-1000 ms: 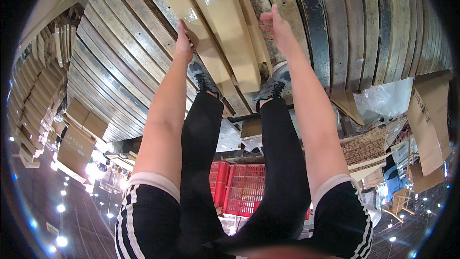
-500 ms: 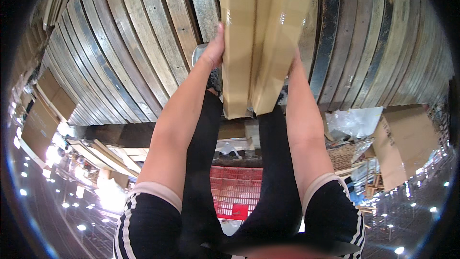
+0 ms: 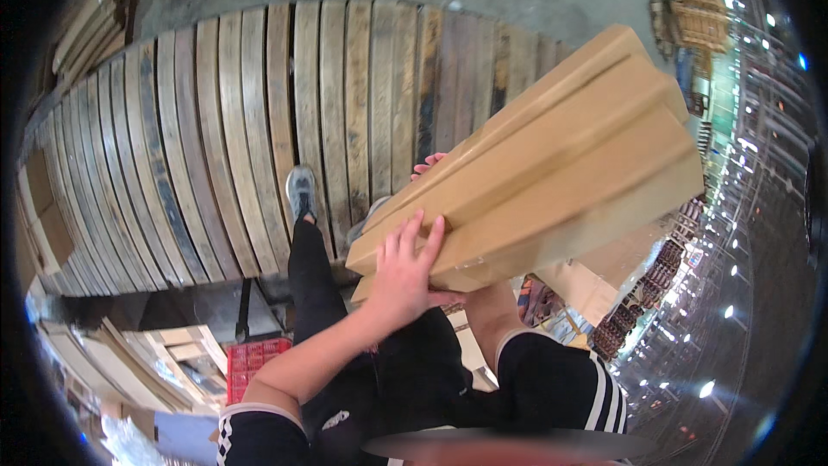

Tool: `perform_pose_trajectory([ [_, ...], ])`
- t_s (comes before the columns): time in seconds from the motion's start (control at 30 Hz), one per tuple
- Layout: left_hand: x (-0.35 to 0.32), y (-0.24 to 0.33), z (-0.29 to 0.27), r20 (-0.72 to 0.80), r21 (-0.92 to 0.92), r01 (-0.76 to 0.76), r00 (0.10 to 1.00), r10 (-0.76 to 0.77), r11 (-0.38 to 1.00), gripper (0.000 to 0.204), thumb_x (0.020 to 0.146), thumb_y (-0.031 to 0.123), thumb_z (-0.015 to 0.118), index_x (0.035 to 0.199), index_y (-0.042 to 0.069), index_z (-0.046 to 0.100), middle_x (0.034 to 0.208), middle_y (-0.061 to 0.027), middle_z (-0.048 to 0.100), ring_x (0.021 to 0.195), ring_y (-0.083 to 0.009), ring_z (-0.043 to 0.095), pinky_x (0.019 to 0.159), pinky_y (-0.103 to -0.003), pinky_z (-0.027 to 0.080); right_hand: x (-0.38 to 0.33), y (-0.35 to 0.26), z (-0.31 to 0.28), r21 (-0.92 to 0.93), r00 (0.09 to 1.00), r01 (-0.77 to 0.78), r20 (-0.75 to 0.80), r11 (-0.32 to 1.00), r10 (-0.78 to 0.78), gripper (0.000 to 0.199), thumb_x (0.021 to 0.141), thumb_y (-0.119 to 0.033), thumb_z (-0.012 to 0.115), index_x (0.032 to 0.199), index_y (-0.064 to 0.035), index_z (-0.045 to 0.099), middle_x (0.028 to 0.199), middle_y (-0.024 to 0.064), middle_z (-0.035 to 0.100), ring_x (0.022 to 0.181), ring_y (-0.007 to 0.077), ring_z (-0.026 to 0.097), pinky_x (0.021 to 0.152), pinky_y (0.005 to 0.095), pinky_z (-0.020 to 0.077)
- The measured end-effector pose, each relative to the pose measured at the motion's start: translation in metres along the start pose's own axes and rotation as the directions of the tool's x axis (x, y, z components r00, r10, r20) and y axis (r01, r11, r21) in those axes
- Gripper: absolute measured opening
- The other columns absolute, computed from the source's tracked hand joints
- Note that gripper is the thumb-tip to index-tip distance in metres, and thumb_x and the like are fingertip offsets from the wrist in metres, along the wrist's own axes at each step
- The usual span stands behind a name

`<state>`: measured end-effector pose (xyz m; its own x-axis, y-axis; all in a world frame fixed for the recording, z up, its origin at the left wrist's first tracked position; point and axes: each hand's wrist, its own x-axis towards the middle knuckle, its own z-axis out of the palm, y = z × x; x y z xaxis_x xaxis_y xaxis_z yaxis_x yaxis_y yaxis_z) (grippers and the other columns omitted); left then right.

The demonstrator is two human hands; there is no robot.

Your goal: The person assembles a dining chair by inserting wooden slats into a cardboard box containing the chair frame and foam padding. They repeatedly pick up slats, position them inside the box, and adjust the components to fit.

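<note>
A bundle of long, narrow brown cardboard boxes is tilted across my front, its far end raised up to the right. My left hand presses on its near lower end, fingers spread over the cardboard and thumb at the near edge. Beneath the bundle runs my right forearm, and the fingertips of my right hand curl up at its far side. The bundle hides the rest of that hand. Under it lies a platform of worn wooden slats, with my grey shoe on it.
A red plastic crate and flat boards are behind the platform at the lower left. Cardboard stands by its left end. Grey concrete floor stretches beyond the slats. Stacked wicker-like goods are at the upper right.
The bundle has turned from pointing straight ahead to slanting up right. My left hand has moved onto its face; my right now reaches underneath. The view has swung round.
</note>
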<state>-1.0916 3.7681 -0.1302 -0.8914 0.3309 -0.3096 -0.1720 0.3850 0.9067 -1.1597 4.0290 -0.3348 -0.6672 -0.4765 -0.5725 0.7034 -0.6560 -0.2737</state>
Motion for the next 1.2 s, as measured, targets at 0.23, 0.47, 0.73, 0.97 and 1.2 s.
perform_pose_trajectory([
  [0.23,-0.09,0.206,-0.145,-0.28,0.483,-0.259,0.859,0.428,0.836,0.085,0.093,0.039,0.071,0.171,0.021,0.04,0.174,-0.0289,0.029,0.155,-0.0591,0.032,0.123,-0.066,0.033,0.001,-0.058,0.323,-0.026,0.805,0.302,0.542,0.953,-0.24,0.053,0.111,-0.051,0.055,0.145,-0.0111,0.063,0.141,0.0055,0.068,0.137,0.0318,0.057,0.128,0.0634,0.0302],
  [0.47,-0.117,0.256,-0.261,-0.283,0.863,-0.206,0.559,0.779,0.462,0.067,0.106,0.034,0.043,0.172,0.018,0.038,0.172,-0.0145,0.041,0.149,-0.0401,0.05,0.125,-0.048,0.034,0.088,-0.055,0.576,0.39,0.138,0.388,0.871,0.835,-0.471,0.051,0.111,-0.051,0.055,0.142,-0.0128,0.065,0.138,0.0034,0.069,0.135,0.0295,0.058,0.13,0.0647,0.0239],
  [0.73,-0.104,0.243,-0.386,-0.344,0.934,-0.023,0.209,0.915,0.356,0.058,0.101,0.026,0.058,0.158,0.021,0.057,0.154,-0.0007,0.048,0.138,-0.024,0.048,0.097,-0.032,0.05,0.144,-0.095,0.741,0.078,-0.002,0.384,0.996,0.92,-0.084,0.044,0.112,-0.052,0.049,0.123,-0.018,0.074,0.12,-0.0023,0.073,0.119,0.0223,0.059,0.129,0.06,0.0242],
  [0.97,-0.169,0.221,-0.58,-0.548,0.792,-0.035,0.398,0.735,0.61,0.065,0.088,0.033,0.076,0.149,0.017,0.061,0.13,-0.0073,0.062,0.126,-0.0318,0.06,0.105,-0.047,0.052,0.253,0.011,0.958,-0.068,-0.298,0.1,0.95,0.993,0.095,0.045,0.115,-0.05,0.041,0.116,-0.0182,0.073,0.116,-0.0016,0.074,0.117,0.0231,0.061,0.127,0.0609,0.0274],
  [1.2,-0.308,0.155,-0.647,-0.842,0.496,0.298,0.396,0.367,0.816,0.083,0.076,0.033,0.09,0.152,0.022,0.058,0.156,-0.0081,0.058,0.138,-0.0301,0.06,0.114,-0.052,0.049,0.29,0.207,1.099,-0.302,-0.369,-0.041,0.89,0.952,0.266,0.049,0.119,-0.045,0.032,0.118,-0.0161,0.072,0.117,0.0023,0.071,0.118,0.0256,0.06,0.121,0.0616,0.0335],
])
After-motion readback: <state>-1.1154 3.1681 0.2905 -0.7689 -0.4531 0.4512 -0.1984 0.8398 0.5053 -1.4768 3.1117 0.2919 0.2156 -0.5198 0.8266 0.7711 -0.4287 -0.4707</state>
